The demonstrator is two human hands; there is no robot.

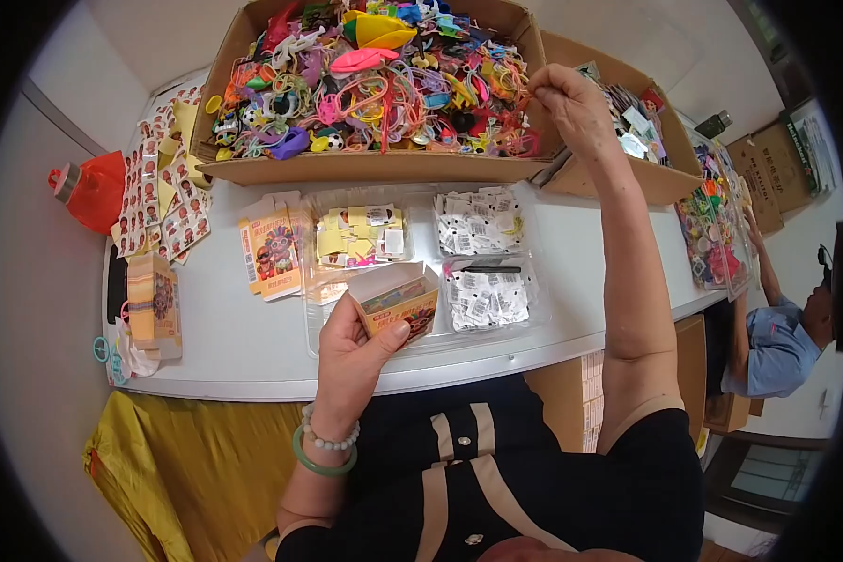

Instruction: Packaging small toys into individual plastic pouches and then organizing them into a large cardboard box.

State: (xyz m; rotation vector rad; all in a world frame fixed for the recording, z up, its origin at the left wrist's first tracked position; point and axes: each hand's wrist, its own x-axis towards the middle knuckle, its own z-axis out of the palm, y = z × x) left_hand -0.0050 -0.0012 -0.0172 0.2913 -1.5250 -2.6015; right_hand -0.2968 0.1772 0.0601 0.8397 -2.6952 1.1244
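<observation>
My left hand grips a small open cardboard box, orange with printed cartoon figures, above the front of the table. Its flap is raised, and something flat and colourful shows inside. At the right rim of a large carton heaped with small colourful toys and cords, my right hand has its fingers pinched together. What they hold, if anything, is too small to make out. Below the carton, a clear plastic tray carries containers of cut stickers and small white labelled packets.
A second carton with flat packets stands right of the toys. Flat printed boxes lie left of the tray. Further left are a box stack, sticker sheets and a red-covered bottle. Another person works at the far right.
</observation>
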